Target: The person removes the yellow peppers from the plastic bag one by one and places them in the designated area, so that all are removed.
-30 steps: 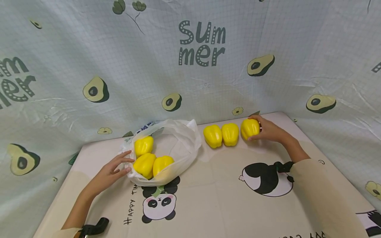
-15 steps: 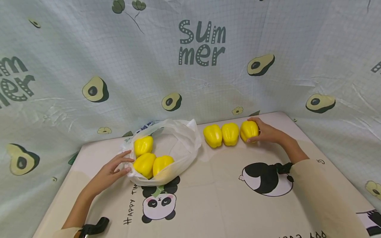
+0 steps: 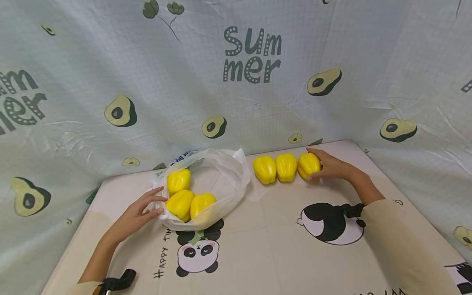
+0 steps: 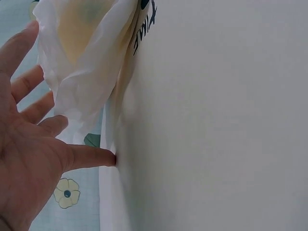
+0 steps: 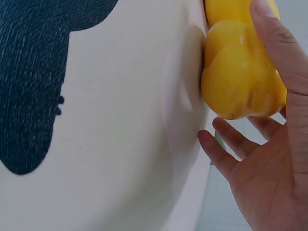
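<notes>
Three yellow bell peppers stand in a row to the right of a white plastic bag (image 3: pixel 230 180). My right hand (image 3: pixel 333 166) has thumb and fingers around the rightmost bell pepper (image 3: pixel 308 166), which is on the table; the right wrist view shows the thumb across this bell pepper (image 5: pixel 240 77) and some fingers at its end. The middle bell pepper (image 3: pixel 286 167) and the left one (image 3: pixel 264 169) stand side by side. Inside the open bag lie three more, including a front bell pepper (image 3: pixel 180 205). My left hand (image 4: pixel 29 139), fingers spread, rests its fingertips at the bag's left side.
The table (image 3: pixel 265 254) wears a beige cloth with panda prints. Behind it hangs a pale curtain (image 3: pixel 254 102) printed with avocados, close to the table's back edge. A black strap (image 3: pixel 118 282) is on the left wrist.
The rightmost bell pepper has moved slightly toward me and left, closer to the middle one, with my right hand still around it. My left hand and the bag stay put.
</notes>
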Motion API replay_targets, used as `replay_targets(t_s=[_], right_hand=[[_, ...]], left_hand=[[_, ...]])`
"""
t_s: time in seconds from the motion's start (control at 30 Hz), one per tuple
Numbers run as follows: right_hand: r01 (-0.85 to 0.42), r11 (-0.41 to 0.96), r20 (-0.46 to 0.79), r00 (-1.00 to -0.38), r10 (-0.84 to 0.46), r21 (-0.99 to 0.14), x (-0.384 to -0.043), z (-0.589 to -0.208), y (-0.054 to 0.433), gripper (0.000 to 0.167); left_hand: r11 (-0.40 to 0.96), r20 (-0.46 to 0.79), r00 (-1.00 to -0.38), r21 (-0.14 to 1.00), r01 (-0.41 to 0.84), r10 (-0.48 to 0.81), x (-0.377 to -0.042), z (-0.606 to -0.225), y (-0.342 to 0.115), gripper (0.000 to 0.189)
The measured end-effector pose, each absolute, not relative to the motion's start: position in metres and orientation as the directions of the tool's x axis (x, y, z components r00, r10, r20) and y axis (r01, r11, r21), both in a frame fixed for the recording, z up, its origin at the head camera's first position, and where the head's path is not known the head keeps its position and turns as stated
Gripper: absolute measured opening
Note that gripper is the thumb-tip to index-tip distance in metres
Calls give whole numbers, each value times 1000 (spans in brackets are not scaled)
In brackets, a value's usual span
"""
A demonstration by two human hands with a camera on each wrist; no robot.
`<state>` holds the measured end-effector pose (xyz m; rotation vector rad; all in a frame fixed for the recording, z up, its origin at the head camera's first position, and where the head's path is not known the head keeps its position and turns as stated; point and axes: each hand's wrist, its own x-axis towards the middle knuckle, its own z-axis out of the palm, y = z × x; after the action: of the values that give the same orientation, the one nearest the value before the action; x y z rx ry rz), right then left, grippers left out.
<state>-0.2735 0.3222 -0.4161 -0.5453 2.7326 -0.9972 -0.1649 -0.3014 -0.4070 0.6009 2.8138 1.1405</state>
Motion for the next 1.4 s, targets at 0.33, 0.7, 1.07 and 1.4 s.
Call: replay_targets(t_s=[0.33,0.7,1.07,1.4], right_hand=[[-295,717,-45,-909,-413,-631,-273,-416,322,115],[-340,752,-24,-904,-426,-565,-267,-394,319,108],[-442,757,87,-883,-461,-482,-261,-364,301,91],[-550,700,134,-819,-557,-455,-246,-342,265,70]], left_hand=[[653,96,-924,681,332,371,-167,-410,-303,32],[650,98,-922,681,336,374,-167,-409,-303,31],[644,88,-922,690,330,378,-165,-404,-302,32],[640,69,-926,703,309,371,-167,-407,-303,34]])
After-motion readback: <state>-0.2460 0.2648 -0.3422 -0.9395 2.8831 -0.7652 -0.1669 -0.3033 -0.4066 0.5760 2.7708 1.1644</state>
